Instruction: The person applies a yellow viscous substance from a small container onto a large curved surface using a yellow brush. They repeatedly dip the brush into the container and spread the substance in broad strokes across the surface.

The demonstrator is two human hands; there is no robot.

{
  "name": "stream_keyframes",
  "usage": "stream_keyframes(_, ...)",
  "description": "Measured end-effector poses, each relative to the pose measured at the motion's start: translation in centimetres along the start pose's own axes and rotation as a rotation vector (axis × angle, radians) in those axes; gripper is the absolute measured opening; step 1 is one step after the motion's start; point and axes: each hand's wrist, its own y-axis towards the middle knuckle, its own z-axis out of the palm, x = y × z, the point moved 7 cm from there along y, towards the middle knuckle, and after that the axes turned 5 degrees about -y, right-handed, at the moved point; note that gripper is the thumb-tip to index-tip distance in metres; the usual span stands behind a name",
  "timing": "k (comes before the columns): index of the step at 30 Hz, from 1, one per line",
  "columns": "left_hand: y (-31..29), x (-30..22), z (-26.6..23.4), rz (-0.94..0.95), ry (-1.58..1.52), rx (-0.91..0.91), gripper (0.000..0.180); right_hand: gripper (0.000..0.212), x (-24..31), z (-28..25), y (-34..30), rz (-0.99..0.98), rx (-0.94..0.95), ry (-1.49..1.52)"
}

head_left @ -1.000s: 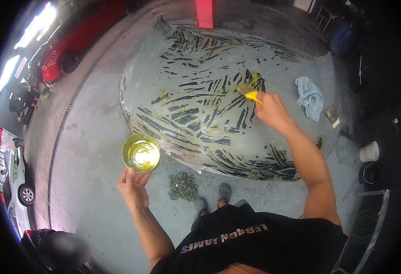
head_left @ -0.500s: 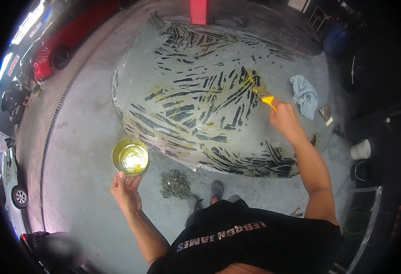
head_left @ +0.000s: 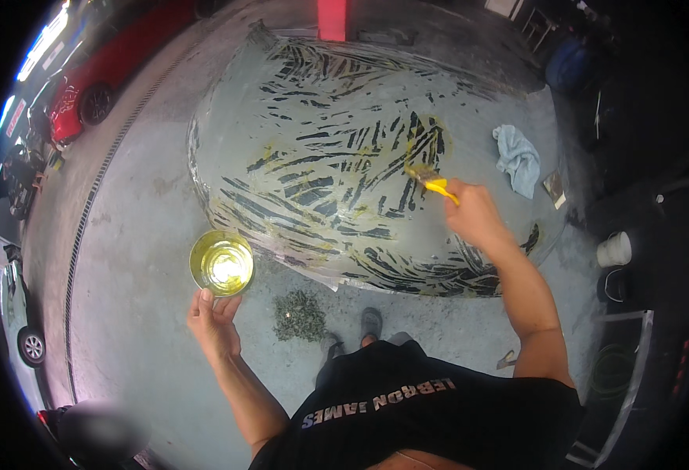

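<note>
My right hand (head_left: 476,215) grips a yellow-handled brush (head_left: 431,180) whose bristles rest on a large curved silver panel (head_left: 313,102) streaked with black strokes and yellowish patches. My left hand (head_left: 213,317) holds a round tin (head_left: 221,262) of pale yellow liquid by its near edge, over the concrete floor left of the panel.
A light blue rag (head_left: 517,159) lies on the panel's right side. A white cup (head_left: 614,250) stands on the dark area at right. A clump of grey-green scrapings (head_left: 299,315) lies by my shoes. A red car (head_left: 86,90) is parked at upper left, beside a floor drain channel (head_left: 86,219).
My right hand with the brush shifted rightward and a little back along the panel. The left hand has kept the tin in about the same place.
</note>
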Motion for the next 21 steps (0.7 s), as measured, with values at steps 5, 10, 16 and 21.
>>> stream_keyframes(5, 0.0, 0.3, 0.2, -0.01, -0.033, 0.025, 0.044, 0.029, -4.8, -2.7, 5.2, 0.12, -0.131, -0.062)
stream_keyframes(10, -0.2, 0.4, -0.9, -0.029, -0.012, 0.011, 0.044, 0.024, -4.4, -0.3, 4.1, 0.142, -0.073, -0.188)
stream_keyframes(16, -0.3, 0.2, -2.3, -0.008, -0.018, -0.022, 0.046, 0.025, -2.8, -2.6, 0.2, 0.158, 0.024, 0.012)
stream_keyframes(21, 0.0, -0.1, -1.1, -0.019, -0.02, 0.031, 0.045, 0.027, -6.4, -2.3, 5.8, 0.162, -0.168, 0.004)
